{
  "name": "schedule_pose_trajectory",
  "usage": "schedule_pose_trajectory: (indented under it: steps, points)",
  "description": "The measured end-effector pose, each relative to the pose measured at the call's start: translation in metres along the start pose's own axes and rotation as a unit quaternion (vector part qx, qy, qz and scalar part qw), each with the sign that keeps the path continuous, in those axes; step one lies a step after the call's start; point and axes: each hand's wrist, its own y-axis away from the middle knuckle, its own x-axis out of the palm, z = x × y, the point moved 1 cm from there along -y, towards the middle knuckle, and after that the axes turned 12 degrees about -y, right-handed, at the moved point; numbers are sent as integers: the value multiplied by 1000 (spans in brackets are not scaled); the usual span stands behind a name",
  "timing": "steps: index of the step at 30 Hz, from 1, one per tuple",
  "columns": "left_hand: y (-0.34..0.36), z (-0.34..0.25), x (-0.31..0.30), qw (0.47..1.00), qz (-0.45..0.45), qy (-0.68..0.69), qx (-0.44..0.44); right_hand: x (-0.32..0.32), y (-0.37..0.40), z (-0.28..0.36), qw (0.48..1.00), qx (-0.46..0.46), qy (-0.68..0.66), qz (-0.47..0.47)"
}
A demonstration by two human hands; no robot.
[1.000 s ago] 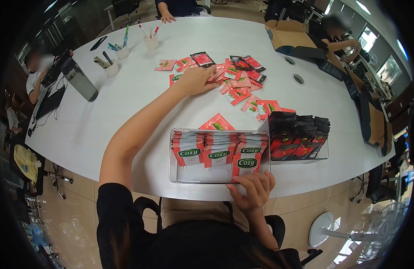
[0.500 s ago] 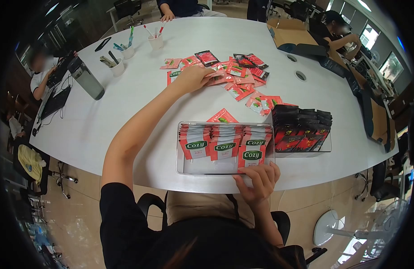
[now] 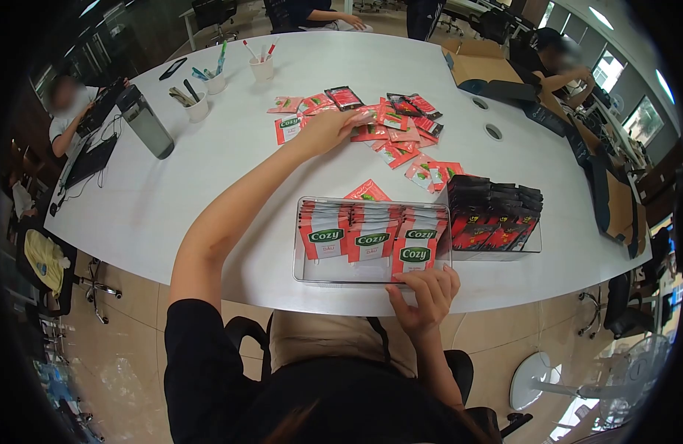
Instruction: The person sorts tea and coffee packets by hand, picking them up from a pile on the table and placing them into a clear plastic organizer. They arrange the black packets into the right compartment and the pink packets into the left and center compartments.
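My left hand [image 3: 328, 133] reaches over the table to a loose pile of red tea sachets [image 3: 402, 135]. Its fingers are closed on a tea sachet [image 3: 365, 117] at the pile's left side. Close to me stands a clear plastic box [image 3: 334, 280] with rows of upright Cozy tea sachets [image 3: 372, 240]. At the box's front right corner my right hand [image 3: 426, 297] is closed on the rim, fingers curled over it. A single red sachet [image 3: 367, 190] lies behind the box.
Right of the box, a second clear container holds black-and-red packets [image 3: 497, 214]. A bottle [image 3: 145, 122] and cups of pens [image 3: 261, 69] stand left. Open cardboard boxes [image 3: 480, 62] line the right edge, near two table holes. People sit around the table.
My left hand has shifted slightly at the pile and lifts a sachet a little. My right hand stays at the box rim. The person across has drawn a hand off the table.
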Motion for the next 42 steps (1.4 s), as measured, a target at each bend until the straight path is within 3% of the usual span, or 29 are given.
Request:
schedule_pose_trajectory:
  steps: [2, 5, 8, 12, 14, 18, 20, 22, 24, 27, 30, 31, 34, 35, 37, 42]
  points:
    - [0, 0, -12, 997, -10, 55, -49, -2, -2, 1, 1000, -1, -2, 7]
    - [13, 19, -4, 927, 36, 273, -254, -2, -4, 4, 1000, -9, 2, 10]
    - [37, -24, -64, 873, -79, 393, -277, 0, -5, 4, 1000, -7, 8, 11]
    - [84, -68, -129, 808, -130, 500, -284, 3, -11, 6, 1000, 12, 18, 23]
    - [111, -85, -145, 822, -206, 453, -278, 4, -15, 7, 999, 15, 26, 28]
    - [168, -129, -175, 828, -232, 413, -301, 12, -26, 15, 1000, -5, 3, -18]
    - [191, -157, -171, 807, -202, 451, -323, 10, -36, 31, 993, 1, -114, -24]
    - [197, -174, -162, 847, -52, 464, -254, 10, -43, 50, 957, 60, -283, -30]
    - [190, -188, -147, 915, -69, 387, -92, 15, -36, 52, 923, 97, -372, 0]
    - [192, -187, -137, 867, -48, 488, -87, 19, -30, 45, 915, 101, -391, 23]
    - [201, -182, -133, 829, -132, 516, -169, 15, -39, 40, 928, 111, -356, -29]
    - [204, -180, -132, 814, -160, 523, -195, 14, -44, 47, 864, 197, -454, -95]
    - [213, -171, -130, 764, -240, 534, -270, 5, -57, 35, 897, 236, -370, -47]
    - [215, -166, -125, 769, -253, 504, -300, 5, -65, 31, 933, 202, -296, -16]
    - [220, -156, -107, 781, -289, 436, -340, 0, -75, 28, 958, 169, -220, 69]
    - [235, -142, -91, 784, -316, 387, -368, 12, -100, 36, 970, 133, -127, 162]
